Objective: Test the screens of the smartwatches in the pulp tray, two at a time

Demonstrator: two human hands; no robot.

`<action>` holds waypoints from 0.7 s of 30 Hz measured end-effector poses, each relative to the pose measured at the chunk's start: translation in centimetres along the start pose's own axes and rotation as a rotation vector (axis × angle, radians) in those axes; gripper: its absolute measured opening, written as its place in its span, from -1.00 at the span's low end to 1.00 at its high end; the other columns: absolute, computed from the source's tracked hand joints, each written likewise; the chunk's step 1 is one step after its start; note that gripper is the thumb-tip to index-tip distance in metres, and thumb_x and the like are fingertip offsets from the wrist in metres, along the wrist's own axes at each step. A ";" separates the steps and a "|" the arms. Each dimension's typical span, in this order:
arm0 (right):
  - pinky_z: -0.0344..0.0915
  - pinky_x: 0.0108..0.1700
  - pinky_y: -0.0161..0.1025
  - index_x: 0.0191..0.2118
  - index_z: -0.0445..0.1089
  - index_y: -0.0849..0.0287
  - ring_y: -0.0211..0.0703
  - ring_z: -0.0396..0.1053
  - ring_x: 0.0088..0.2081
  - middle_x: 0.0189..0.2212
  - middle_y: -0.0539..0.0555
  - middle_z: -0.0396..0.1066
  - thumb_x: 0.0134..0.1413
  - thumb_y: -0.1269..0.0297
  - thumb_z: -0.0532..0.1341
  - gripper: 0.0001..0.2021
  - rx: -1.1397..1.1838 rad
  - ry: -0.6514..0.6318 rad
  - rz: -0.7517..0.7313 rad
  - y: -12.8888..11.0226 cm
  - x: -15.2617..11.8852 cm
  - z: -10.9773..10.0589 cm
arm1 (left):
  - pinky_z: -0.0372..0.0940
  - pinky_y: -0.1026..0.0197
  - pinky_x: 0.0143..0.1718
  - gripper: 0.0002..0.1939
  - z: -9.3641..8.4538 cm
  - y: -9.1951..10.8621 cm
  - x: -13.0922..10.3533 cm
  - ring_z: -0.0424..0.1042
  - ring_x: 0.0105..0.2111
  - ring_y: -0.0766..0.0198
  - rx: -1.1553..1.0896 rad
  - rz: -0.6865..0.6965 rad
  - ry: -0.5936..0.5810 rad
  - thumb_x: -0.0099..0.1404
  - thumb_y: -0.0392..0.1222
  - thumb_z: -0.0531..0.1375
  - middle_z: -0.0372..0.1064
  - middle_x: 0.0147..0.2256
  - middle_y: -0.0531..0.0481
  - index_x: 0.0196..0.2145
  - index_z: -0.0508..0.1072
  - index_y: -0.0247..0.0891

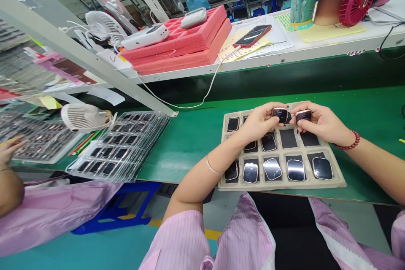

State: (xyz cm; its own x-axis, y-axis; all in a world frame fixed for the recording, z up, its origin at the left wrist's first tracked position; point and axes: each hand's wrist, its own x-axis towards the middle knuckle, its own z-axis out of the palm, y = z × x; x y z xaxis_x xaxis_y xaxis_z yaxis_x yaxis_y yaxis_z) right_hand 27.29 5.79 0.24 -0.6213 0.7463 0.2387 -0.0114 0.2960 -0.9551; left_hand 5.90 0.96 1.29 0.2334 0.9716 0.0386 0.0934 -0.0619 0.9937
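Observation:
My left hand (262, 120) pinches a smartwatch body (280, 114) with a dark square screen, held above the back of a beige tray (337, 180). Close beside it, my right hand (322, 121) grips a second smartwatch body (303, 116) between thumb and fingers. Several more watch bodies lie in the tray's pockets, among them one in the front row (296, 170) and one at the front right corner (322, 168). Two middle-row pockets below my hands, such as this dark-lined pocket (288, 138), hold no watch. The tray's back row is partly hidden by my hands.
Stacked clear trays of dark screens (118, 143) stand to the left, near a white fan (85, 117). A co-worker's hand (9, 152) is at the far left. On the shelf are pink foam (190, 46), a phone (252, 36) and a red fan (359, 0). A white cable (210, 86) hangs down.

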 end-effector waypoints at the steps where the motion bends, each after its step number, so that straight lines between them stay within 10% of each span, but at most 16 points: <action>1: 0.51 -0.40 -0.22 -0.14 0.46 0.10 -0.15 0.48 -0.36 -0.23 0.11 0.50 0.01 0.34 0.34 -0.76 -0.008 -0.005 -0.010 0.1 0.0 0.0 | 0.30 0.36 -0.41 -0.59 0.0 0.0 0.0 0.56 -0.24 0.21 0.001 -0.007 -0.004 0.19 -0.31 0.18 0.49 -0.10 -0.14 0.03 0.40 -0.30; 21: 0.51 -0.25 -0.19 -0.06 0.41 0.10 -0.10 0.51 -0.26 -0.20 0.09 0.51 -0.06 0.45 0.30 -0.63 -0.017 -0.036 0.013 0.6 0.0 -0.4 | 0.19 0.38 -0.49 -0.44 -0.5 0.9 0.1 0.43 -0.45 0.40 -0.278 -0.073 -0.109 -0.11 -0.43 0.23 0.42 -0.29 0.04 -0.09 0.31 -0.21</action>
State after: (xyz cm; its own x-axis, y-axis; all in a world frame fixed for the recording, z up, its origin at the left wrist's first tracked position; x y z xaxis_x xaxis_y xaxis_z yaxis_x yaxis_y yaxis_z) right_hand 27.59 6.16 -0.31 -0.6490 0.7285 0.2194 0.0101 0.2965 -0.9550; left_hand 5.48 1.10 2.27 0.3399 0.9400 -0.0304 -0.1513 0.0866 0.9847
